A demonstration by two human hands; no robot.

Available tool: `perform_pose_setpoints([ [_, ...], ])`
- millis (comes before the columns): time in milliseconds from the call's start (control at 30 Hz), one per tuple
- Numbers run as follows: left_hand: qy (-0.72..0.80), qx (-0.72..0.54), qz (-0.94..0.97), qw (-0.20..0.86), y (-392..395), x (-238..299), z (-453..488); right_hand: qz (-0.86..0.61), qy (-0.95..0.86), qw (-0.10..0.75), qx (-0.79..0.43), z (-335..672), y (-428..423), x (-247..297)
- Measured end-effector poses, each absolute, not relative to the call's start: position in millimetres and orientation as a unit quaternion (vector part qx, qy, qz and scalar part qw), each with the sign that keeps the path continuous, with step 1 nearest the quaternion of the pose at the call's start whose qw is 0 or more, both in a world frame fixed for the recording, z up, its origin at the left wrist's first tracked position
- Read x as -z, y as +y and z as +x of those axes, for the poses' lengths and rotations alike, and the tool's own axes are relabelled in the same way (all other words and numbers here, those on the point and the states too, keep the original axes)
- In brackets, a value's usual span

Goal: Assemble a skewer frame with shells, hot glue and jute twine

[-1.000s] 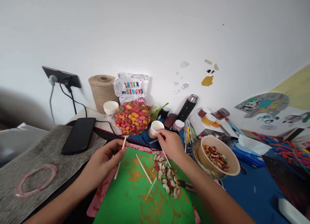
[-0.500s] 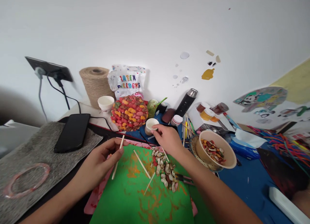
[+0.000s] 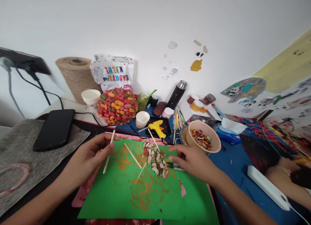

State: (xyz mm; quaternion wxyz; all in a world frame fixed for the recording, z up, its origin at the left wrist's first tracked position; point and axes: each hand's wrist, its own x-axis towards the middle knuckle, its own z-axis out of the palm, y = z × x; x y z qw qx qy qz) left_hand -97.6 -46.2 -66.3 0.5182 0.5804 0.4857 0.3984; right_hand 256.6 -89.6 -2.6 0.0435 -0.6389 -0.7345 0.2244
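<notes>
My left hand pinches a pale wooden stick upright at the left edge of a green sheet smeared with orange-brown paint. More sticks lie on that sheet, one of them a whole stick and another a thin piece. A heap of peanut shells, some with paint on them, rests at the sheet's upper right. My right hand hovers just right of the shells, fingers apart and holding nothing. Beneath its fingertips are paintbrushes, with their handles partly hidden.
Behind the sheet stand a shell-covered ball, a paper cup and a yellow glue gun. A bowl of painted shells is at right. A phone lies left. Another person's arm shows far right.
My right hand has left the paper cup and come back towards me, beside the shells and brushes. The glue gun shows now. My left hand keeps its stick; the view has shifted right.
</notes>
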Motion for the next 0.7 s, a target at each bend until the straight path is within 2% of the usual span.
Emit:
perform_pose_setpoints([
  [200,0.492,-0.396,0.580,0.514,-46,66,-96,-0.633,-0.740,-0.059,-0.218,283,-121,15],
  [433,0.476,-0.401,0.584,0.522,-46,72,-96,-0.661,-0.716,-0.069,-0.213,282,-123,35],
  [600,0.468,-0.400,0.584,0.529,-45,76,-100,-0.668,-0.712,-0.087,-0.197,285,-119,33],
  [700,0.468,-0.401,0.584,0.528,-45,70,-101,-0.676,-0.697,-0.067,-0.230,291,-121,27],
])
